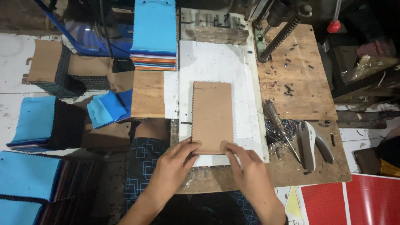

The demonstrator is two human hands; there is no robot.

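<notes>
A brown cardboard-backed stack of fabric swatches with zigzag-cut edges lies on a white board in front of me. My left hand grips its near left corner, thumb on top. My right hand presses fingers on its near right corner. Both hands rest at the board's near edge.
A stapler and a screwdriver lie right of the board on a plywood bench strewn with metal bits. A drill press column stands behind. Blue swatch stacks and cardboard-backed piles sit left. Red sheets lie bottom right.
</notes>
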